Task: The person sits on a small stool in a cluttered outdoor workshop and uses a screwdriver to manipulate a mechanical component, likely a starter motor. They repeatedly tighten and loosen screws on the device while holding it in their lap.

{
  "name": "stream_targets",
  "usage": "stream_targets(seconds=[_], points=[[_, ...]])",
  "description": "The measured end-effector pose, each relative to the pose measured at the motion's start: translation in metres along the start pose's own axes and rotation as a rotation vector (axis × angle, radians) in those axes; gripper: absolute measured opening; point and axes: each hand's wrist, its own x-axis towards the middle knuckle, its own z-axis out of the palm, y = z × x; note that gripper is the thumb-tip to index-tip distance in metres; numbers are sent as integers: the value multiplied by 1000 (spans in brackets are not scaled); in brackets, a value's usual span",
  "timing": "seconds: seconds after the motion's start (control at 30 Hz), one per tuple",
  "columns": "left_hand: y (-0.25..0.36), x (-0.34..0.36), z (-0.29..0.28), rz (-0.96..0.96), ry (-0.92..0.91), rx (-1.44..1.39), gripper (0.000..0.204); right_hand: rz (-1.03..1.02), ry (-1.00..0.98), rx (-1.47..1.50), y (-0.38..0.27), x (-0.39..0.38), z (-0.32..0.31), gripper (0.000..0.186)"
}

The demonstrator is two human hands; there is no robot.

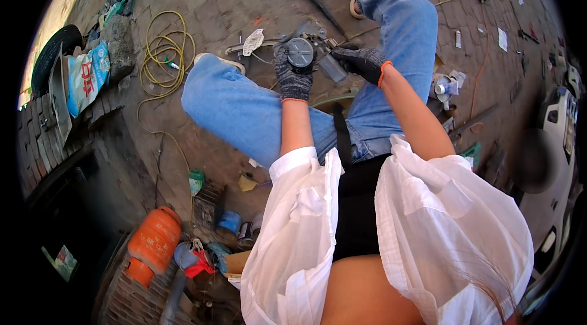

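Grey work gloves with orange cuffs cover both my hands. My left hand [292,75] is closed around a round grey disc-shaped part [300,52], tilted up between my legs. Just right of it, my right hand [365,65] has its fingers closed at the edge of the mechanism; what they pinch, if anything, is too small to make out. A greyish rectangular piece [332,69] sits below its fingertips. Behind the disc lies a metal mechanism [313,28] with a flat bar [239,48] reaching left. A white patterned piece [253,42] rests on that bar.
A hammer [319,6] lies on the paving beyond my hands. Coiled yellow hose [164,59] is at left. An orange gas cylinder [155,238], blue can [230,221] and crate [208,201] stand lower left. Right of my leg are a white tube [447,88] and an orange cord [479,80].
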Motion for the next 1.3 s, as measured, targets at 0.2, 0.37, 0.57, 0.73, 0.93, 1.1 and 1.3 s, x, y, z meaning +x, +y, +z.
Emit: stream_targets(seconds=[0.2, 0.37, 0.57, 0.73, 0.93, 1.1, 1.3], points=[[-2, 5, -3, 5, -31, 69, 21, -24, 63, -263, 3, 12, -11, 23], [-2, 6, -5, 8, 7, 92, 23, -82, 178, -580, 15, 21, -7, 24], [-7, 8, -10, 63, 70, 86, 24, -62, 92, -255, 33, 17, 1, 25], [-6, 11, -19, 28, 44, 17, 25, 100, -113, 93, 29, 10, 7, 13], [-14, 15, -12, 48, 93, 117, 23, 140, -93, 92, 29, 8, -5, 15], [-7, 23, -25, 35, 47, 137, 29, 114, -70, 185, 19, -3, 8, 16], [-14, 20, -19, 106, 154, 235, 29, -1, 181, 65, 43, 25, -1, 15]])
